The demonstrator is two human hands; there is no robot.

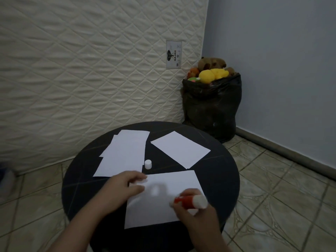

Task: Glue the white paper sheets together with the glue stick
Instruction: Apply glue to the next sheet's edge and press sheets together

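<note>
A round black table [76, 179] stands near, on a floor of beige patterned tiles [272, 188]. A cream quilted mattress [81, 70] leans upright on the far left, bearing a small label [174, 55]. Right is a plain pale blue wall [281, 60]. In the far corner sits a black plastic bag [211, 110] filled with plush toys [212, 70]. Light is dim.

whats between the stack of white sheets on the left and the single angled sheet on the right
In the head view, a small white cylindrical cap stands on bare black round table between them.
</note>
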